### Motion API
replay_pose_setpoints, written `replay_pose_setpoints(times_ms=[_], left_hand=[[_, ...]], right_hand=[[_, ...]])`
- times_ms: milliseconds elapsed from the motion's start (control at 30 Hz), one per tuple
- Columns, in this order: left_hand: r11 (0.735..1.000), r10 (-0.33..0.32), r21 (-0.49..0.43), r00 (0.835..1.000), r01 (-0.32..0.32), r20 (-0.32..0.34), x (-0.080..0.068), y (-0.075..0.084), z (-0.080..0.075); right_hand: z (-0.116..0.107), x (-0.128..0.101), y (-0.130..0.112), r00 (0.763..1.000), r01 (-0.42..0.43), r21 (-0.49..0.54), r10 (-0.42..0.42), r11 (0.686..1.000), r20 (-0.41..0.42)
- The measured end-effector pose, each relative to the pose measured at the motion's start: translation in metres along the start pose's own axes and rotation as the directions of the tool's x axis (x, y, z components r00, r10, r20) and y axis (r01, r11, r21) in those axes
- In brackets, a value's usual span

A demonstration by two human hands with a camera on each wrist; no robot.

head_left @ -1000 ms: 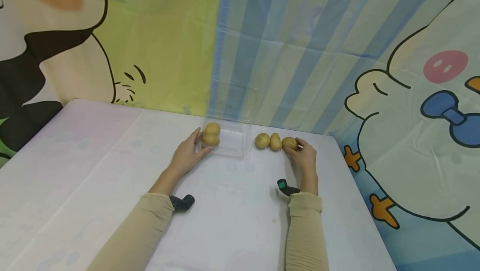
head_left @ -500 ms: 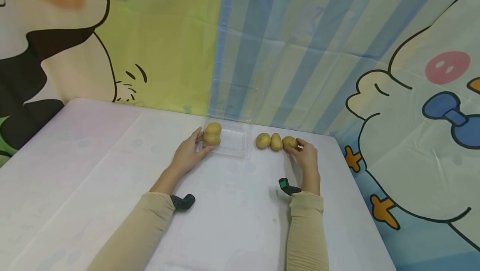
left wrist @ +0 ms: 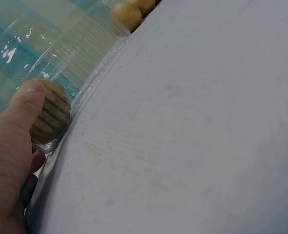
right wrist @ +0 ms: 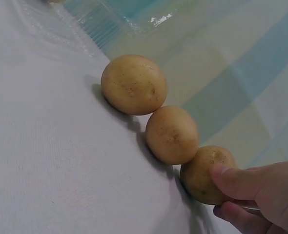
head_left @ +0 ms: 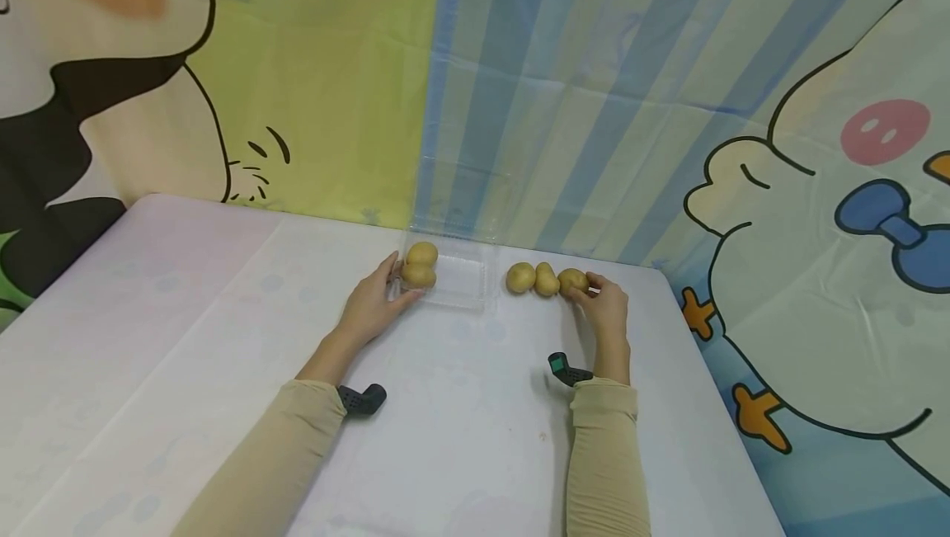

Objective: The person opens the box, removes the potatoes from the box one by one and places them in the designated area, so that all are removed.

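Observation:
A clear plastic container [head_left: 463, 280] stands open at the back of the table, its lid raised against the curtain. Two potatoes [head_left: 421, 254] lie in its left end. My left hand [head_left: 369, 304] grips that end of the box; in the left wrist view the thumb lies by a potato [left wrist: 56, 113] seen through the ribbed wall. To the right of the container, three potatoes form a row: a left one [right wrist: 134, 85], a middle one [right wrist: 172, 135] and a right one [right wrist: 205, 175]. My right hand [head_left: 604, 306] pinches the right potato, which sits against the middle one.
The white-covered table [head_left: 460, 438] runs up to a printed curtain [head_left: 579, 91] at the back and right. Black wrist devices [head_left: 362, 401] are worn at both sleeve cuffs. Small crumbs [head_left: 543, 436] lie on the cloth between the arms.

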State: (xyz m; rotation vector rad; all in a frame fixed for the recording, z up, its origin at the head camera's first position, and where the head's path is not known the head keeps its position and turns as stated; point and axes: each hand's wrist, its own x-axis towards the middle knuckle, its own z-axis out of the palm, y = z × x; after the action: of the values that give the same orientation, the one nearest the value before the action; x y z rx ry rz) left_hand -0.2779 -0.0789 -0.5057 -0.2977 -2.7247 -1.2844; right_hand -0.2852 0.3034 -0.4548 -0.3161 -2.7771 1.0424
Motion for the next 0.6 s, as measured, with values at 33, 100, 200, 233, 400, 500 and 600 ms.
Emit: replay_pose_setpoints(times_ms=[33, 100, 200, 233, 400, 500, 600], left_hand=[[1.0, 0.001, -0.001, 1.0, -0.001, 0.0, 0.0001, 0.0, 0.0], [1.0, 0.004, -0.001, 1.0, -0.004, -0.001, 0.0003, 0.0, -0.0001], [1.0, 0.011, -0.005, 1.0, -0.011, -0.002, 0.0007, -0.0003, 0.0003], [1.0, 0.013, -0.006, 1.0, -0.013, -0.003, 0.0009, -0.0003, 0.0004], [1.0, 0.006, -0.008, 1.0, -0.006, -0.004, 0.0001, 0.0006, 0.0004], [1.0, 0.004, -0.006, 1.0, -0.004, -0.004, 0.0002, 0.0007, 0.0002], [1.0, 0.007, -0.002, 1.0, -0.007, -0.005, 0.0005, 0.0005, 0.0]], right_hand=[[-0.0003, 0.0001, 0.0001, 1.0, 0.001, -0.001, -0.001, 1.0, 0.003], [-0.001, 0.0006, 0.0003, 1.0, 0.003, -0.001, -0.003, 1.0, 0.009], [-0.0014, 0.001, 0.0018, 1.0, 0.001, -0.001, -0.001, 1.0, 0.013], [-0.0015, 0.0011, 0.0021, 1.0, 0.001, -0.001, -0.001, 1.0, 0.016], [-0.0002, 0.0011, 0.0023, 1.0, -0.005, -0.001, 0.005, 1.0, 0.002], [0.0014, 0.0004, 0.0005, 1.0, -0.018, 0.007, 0.018, 1.0, -0.022], [0.0035, 0.0002, -0.0017, 0.999, -0.029, 0.014, 0.03, 0.999, -0.044]])
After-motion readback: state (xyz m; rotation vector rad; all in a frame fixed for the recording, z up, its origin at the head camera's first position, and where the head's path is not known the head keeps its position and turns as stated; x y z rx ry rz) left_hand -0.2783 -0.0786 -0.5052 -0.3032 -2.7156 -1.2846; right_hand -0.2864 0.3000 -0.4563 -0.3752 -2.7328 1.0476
